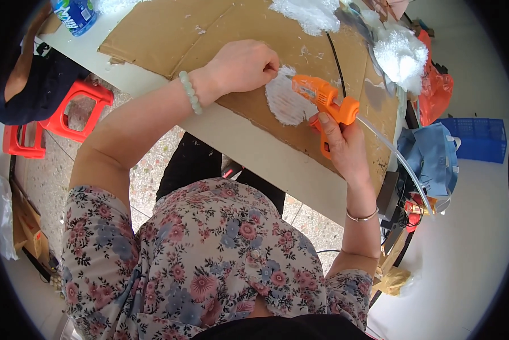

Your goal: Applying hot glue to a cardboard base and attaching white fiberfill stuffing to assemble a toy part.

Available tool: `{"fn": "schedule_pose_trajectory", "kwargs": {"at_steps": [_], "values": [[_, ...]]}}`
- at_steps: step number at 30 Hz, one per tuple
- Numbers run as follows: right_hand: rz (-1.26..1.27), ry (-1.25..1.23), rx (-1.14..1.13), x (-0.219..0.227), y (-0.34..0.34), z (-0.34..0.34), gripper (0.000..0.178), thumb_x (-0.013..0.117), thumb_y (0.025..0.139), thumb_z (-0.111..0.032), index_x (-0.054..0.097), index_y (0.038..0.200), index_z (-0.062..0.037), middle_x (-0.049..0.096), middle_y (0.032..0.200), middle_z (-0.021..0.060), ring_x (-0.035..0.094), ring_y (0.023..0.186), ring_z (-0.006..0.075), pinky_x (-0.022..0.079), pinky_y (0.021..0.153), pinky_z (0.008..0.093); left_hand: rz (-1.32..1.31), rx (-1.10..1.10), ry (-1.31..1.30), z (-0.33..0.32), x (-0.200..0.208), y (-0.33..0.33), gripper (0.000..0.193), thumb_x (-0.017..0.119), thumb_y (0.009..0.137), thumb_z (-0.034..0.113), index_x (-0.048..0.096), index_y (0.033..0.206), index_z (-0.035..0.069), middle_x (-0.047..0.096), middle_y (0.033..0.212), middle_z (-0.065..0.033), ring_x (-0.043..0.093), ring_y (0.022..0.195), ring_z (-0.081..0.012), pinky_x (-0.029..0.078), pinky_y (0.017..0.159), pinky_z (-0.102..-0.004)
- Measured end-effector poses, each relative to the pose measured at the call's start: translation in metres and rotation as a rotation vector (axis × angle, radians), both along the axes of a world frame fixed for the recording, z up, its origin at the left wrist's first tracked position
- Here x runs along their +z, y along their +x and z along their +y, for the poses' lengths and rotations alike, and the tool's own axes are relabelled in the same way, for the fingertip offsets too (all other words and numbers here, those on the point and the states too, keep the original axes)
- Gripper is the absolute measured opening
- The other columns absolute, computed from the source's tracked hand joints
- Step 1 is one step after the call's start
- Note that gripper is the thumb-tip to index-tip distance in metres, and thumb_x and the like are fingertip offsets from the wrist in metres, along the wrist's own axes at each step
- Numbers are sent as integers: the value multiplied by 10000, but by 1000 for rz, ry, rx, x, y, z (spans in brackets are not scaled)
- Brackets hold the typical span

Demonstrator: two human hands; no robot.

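My right hand (343, 148) grips an orange hot glue gun (326, 101), its nozzle pointing left at a round white fluffy pad (285, 103) lying on a brown cardboard sheet (220, 34). A clear glue stick (396, 156) trails out of the gun's back toward the lower right. My left hand (244, 65) rests with closed fingers on the cardboard, pinching the pad's upper edge right beside the nozzle. A pale green bead bracelet is on my left wrist and a thin bangle on my right.
Piles of white fluff (401, 54) lie at the table's far side, with a black cable (336, 56) across the cardboard. A plastic bottle (76, 14) stands far left. A red stool (62, 116), a blue crate (481, 139) and a blue bag (433, 158) surround the white table (265, 153).
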State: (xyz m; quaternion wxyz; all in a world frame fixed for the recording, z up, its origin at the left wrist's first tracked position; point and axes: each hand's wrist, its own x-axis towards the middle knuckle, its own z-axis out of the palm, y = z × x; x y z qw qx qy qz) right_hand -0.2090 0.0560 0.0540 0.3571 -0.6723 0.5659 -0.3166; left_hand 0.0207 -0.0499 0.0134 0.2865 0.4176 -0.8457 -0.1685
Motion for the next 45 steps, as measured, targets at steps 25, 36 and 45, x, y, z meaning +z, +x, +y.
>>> {"fn": "schedule_pose_trajectory", "kwargs": {"at_steps": [25,36,45], "values": [[87,2,-9,3,4,-12,369,524,950,-341,551,1040,16,612,758,43,583,716,114,458,648,253,26,4,26,2,2,1,121,553,769,126,670,775,96,659,784,-75,617,789,-275,495,680,-385],[113,64,10,10,3,-3,334,529,949,-316,547,1034,7,587,720,26,546,664,96,430,604,240,29,5,18,-2,-2,1,120,549,781,135,663,793,99,653,788,-73,613,797,-278,491,680,-391],[111,124,52,15,-3,6,329,538,946,-284,522,1097,8,579,820,40,554,678,106,447,611,243,45,21,18,0,-2,0,130,556,788,141,673,827,99,658,811,-73,612,821,-275,489,704,-388]]}}
